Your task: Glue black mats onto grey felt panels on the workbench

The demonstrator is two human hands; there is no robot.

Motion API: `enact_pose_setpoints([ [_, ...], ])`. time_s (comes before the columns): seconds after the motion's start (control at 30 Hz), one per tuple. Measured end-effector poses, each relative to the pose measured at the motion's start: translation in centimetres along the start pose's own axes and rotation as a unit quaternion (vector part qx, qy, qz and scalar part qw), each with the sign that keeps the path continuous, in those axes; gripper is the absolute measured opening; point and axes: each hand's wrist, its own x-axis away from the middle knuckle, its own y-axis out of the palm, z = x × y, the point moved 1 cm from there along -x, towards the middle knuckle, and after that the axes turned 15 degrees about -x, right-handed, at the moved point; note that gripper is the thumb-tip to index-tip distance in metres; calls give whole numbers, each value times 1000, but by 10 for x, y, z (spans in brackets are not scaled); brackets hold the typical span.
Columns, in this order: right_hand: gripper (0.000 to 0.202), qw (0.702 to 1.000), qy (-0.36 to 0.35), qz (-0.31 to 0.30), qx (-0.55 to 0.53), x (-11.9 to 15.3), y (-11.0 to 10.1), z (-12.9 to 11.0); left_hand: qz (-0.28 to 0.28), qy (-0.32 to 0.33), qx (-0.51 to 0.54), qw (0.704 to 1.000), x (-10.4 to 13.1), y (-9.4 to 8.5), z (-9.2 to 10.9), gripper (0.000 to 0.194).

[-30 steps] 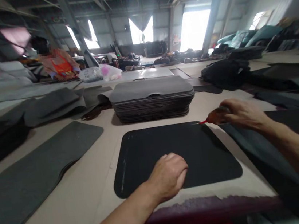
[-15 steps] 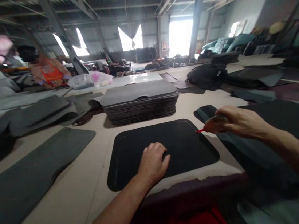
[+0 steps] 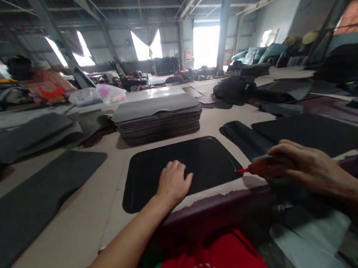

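Observation:
A black rounded-corner sheet (image 3: 198, 160) lies flat on the pale table before me. My left hand (image 3: 174, 180) rests on it near the front edge, palm down, fingers stretched out. My right hand (image 3: 302, 166) is wrapped round a brownish glue bottle (image 3: 265, 167) with a thin red nozzle, held sideways. The nozzle's tip is at the sheet's front right corner. A thin shiny line runs along the sheet's right edge, ending by the tip, and a fainter one shows along the left edge.
Behind the sheet stands a thick stack of grey sheets (image 3: 157, 121). A long dark piece (image 3: 43, 204) lies at left, another black sheet (image 3: 314, 134) at right. A black bag (image 3: 233, 90) and plastic bags (image 3: 112, 93) sit farther back. A co-worker (image 3: 47, 85) is at the far left.
My right hand has moved the bottle toward me along the sheet's right edge, and the shiny line there now reaches farther forward. My left hand stays on the sheet. The view has shifted slightly.

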Motion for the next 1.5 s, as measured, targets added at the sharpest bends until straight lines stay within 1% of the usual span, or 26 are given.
enact_pose_setpoints([
  [0.1, 23, 999, 4, -11, -35, 9, 5, 4, -14, 8, 8, 1000, 1, -4, -2, 21],
  [0.17, 25, 998, -1, -7, -58, 10, 10, 5, -28, 14, 19, 999, 2, -8, -4, 20],
  [0.23, 28, 996, -12, -15, -83, 7, 17, 1, -46, 23, 31, 998, 1, -13, -9, 21],
  [0.3, 29, 994, -28, -29, -105, -1, 27, -8, -64, 33, 43, 996, 1, -16, -16, 23],
  [0.37, 27, 989, -49, -47, -129, -12, 37, -20, -81, 41, 51, 995, 0, -19, -27, 25],
  [0.47, 26, 981, -94, -80, -152, -31, 55, -39, -104, 41, 55, 992, 0, -22, -50, 28],
  [0.63, 22, 960, -181, -137, -164, -63, 85, -69, -124, 26, 76, 989, 12, -28, -91, 28],
  [0.7, 21, 950, -219, -147, -170, -75, 97, -82, -119, 17, 94, 988, 20, -30, -105, 27],
  [0.77, 19, 938, -257, -153, -178, -86, 109, -95, -102, -7, 113, 988, 30, -31, -118, 28],
  [0.87, 17, 921, -296, -164, -192, -100, 126, -115, -60, -71, 132, 987, 51, -29, -139, 32],
  [0.97, 16, 911, -311, -178, -205, -112, 141, -131, -17, -142, 140, 980, 80, -26, -154, 34],
  [1.07, 15, 908, -321, -185, -196, -121, 155, -145, 4, -176, 152, 973, 108, -25, -156, 33],
  [1.17, 16, 905, -329, -190, -189, -129, 166, -156, 10, -179, 159, 971, 125, -24, -148, 32],
  [1.27, 15, 905, -329, -189, -192, -135, 176, -163, 18, -183, 154, 971, 130, -24, -141, 32],
  [1.37, 18, 914, -314, -176, -188, -143, 185, -163, 27, -185, 142, 972, 129, -23, -137, 33],
  [1.5, 22, 930, -286, -120, -195, -154, 193, -153, 35, -180, 123, 975, 128, -21, -136, 33],
])
